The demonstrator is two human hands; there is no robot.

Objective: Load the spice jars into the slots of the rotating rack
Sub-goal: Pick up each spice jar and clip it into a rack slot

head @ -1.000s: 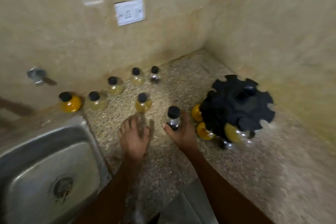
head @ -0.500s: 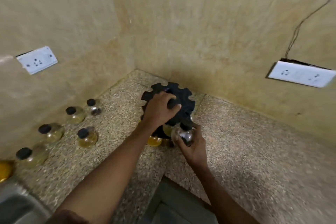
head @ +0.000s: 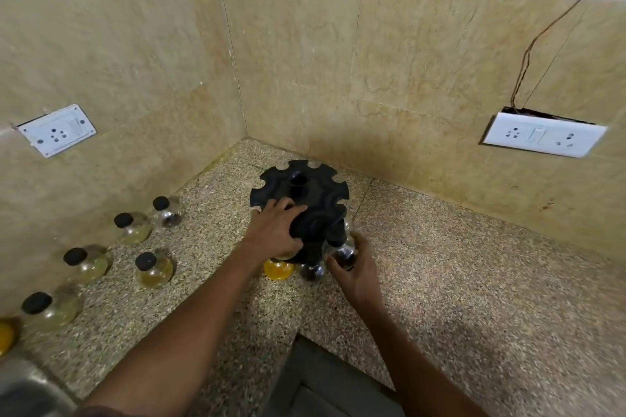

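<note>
Steadying the black notched rotating rack near the worktop's back corner, my left hand grips its rim; my right hand cups a round dark-filled glass jar at a lower slot. If the rack spins, I judge the jar misses and drops.

The rack looked matt black plastic; the jars were glossy clear glass; the bench was speckled polished stone.
</note>
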